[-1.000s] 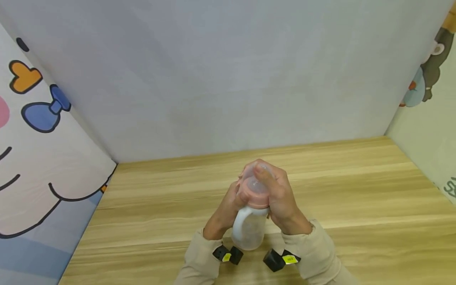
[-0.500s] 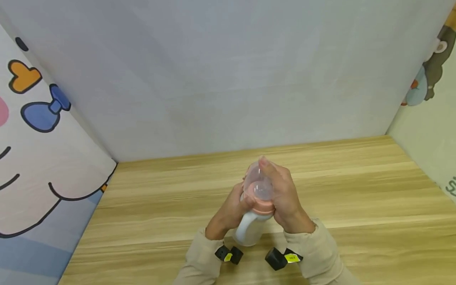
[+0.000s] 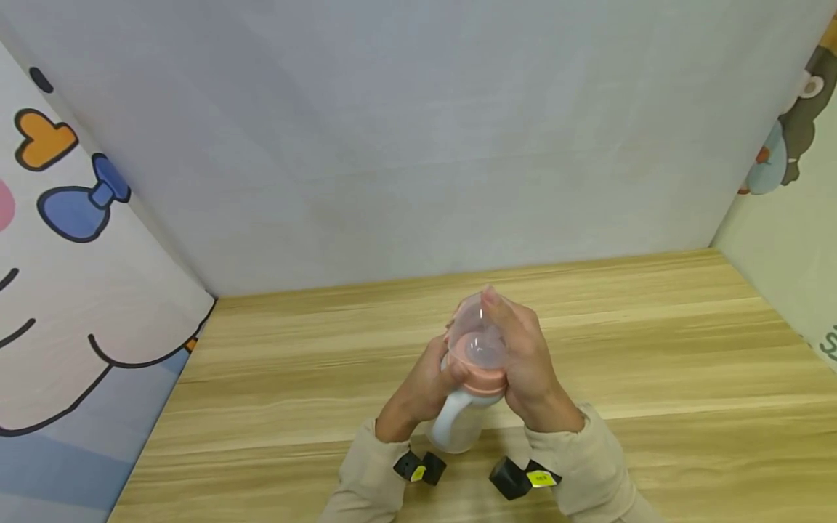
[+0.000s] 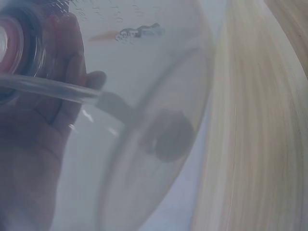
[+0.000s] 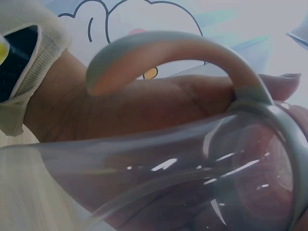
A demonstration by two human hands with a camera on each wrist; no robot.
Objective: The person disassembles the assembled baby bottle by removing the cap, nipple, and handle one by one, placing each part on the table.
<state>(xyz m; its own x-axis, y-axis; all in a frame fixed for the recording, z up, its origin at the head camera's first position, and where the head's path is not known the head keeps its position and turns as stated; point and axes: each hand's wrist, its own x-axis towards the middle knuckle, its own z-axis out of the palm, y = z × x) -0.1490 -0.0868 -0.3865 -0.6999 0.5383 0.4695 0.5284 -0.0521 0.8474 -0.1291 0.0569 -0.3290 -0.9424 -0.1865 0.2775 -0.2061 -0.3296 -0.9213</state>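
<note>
A clear baby bottle (image 3: pixel 459 430) is held in both hands over the wooden table, its top leaning away from me. It has a peach-pink collar (image 3: pixel 485 379), a translucent domed cap (image 3: pixel 472 318) and a white handle (image 3: pixel 453 414). My left hand (image 3: pixel 426 381) grips the upper bottle, thumb against the collar. From the other side my right hand (image 3: pixel 530 363) holds the top, thumb along the cap's edge. In the left wrist view a straw (image 4: pixel 53 89) runs inside to a dark round end (image 4: pixel 171 135). The right wrist view shows the curved handle (image 5: pixel 154 48) close up.
The wood-grain table (image 3: pixel 294 378) extends around the hands. A pale grey wall (image 3: pixel 418 145) stands behind it. Side panels with cartoon prints, a left panel (image 3: pixel 131 290) and a right panel (image 3: pixel 798 254), flank it. Black wrist devices (image 3: pixel 511 478) sit at the cuffs.
Since one second ago the bottle's top has shifted slightly right and the right thumb has moved up toward the cap's far edge, showing more of the cap. Little differs from half a second ago.
</note>
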